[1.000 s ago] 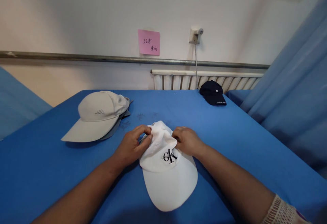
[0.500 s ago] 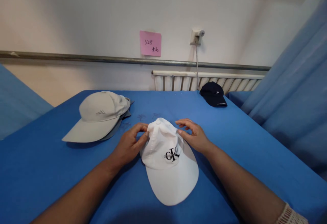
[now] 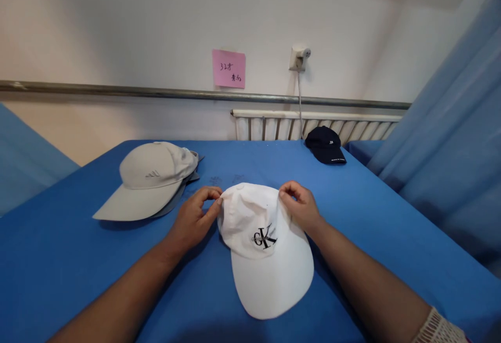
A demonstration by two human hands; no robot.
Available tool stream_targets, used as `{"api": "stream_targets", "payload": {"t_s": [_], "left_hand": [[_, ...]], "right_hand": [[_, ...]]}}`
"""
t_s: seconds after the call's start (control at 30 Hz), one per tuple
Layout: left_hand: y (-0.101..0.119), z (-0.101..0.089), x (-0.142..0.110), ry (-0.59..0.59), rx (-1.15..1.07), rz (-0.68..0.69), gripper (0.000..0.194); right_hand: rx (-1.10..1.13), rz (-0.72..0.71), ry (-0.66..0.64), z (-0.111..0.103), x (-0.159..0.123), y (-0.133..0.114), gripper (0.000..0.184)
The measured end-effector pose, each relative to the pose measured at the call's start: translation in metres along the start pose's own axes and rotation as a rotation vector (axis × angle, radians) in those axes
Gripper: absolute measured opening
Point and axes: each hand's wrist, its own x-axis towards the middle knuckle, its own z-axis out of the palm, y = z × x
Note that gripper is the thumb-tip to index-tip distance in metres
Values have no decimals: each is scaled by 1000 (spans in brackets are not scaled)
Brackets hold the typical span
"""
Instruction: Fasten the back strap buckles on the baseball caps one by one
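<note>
A white baseball cap with black letters on its front lies on the blue-covered table, its brim pointing toward me. At the crown's left side, my left hand pinches the fabric between thumb and fingers. My right hand grips the crown's upper right edge, fingers curled. Between the two hands the crown is spread wide, with creases in the cloth left of the letters. The far rim of the cap is hidden behind the crown.
On the left sit stacked caps, a light grey cap on top of a darker one. A navy cap lies at the back right corner. Behind the table are a radiator and a metal rail. A blue curtain hangs right.
My right hand has closed on the crown's right edge, its fingers no longer spread. The crown is stretched wider, and the brim has shifted slightly right.
</note>
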Motion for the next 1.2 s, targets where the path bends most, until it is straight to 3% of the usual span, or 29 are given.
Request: {"api": "stream_targets", "payload": {"t_s": [0.13, 0.27, 0.37, 0.63, 0.8, 1.0, 1.2], "left_hand": [[-1, 1, 1, -17, -11, 7, 22], [-1, 5, 0, -30, -27, 5, 21], [-1, 6, 1, -20, -30, -24, 22], [-8, 10, 18, 92, -30, -103, 24], [-8, 8, 10, 209, -68, -69, 19], [15, 4, -7, 58, 199, 129, 17], [17, 11, -6, 33, 225, 150, 14]], "right_hand": [[129, 88, -13, -7, 1, 3, 17], [49, 70, -112, 1, 2, 0, 26], [25, 42, -144, 10, 2, -1, 18], [70, 51, -8, 19, -1, 1, 17], [74, 91, 106, 21, -8, 0, 16], [48, 90, 148, 23, -11, 3, 16], [54, 97, 155, 24, -12, 3, 16]]}}
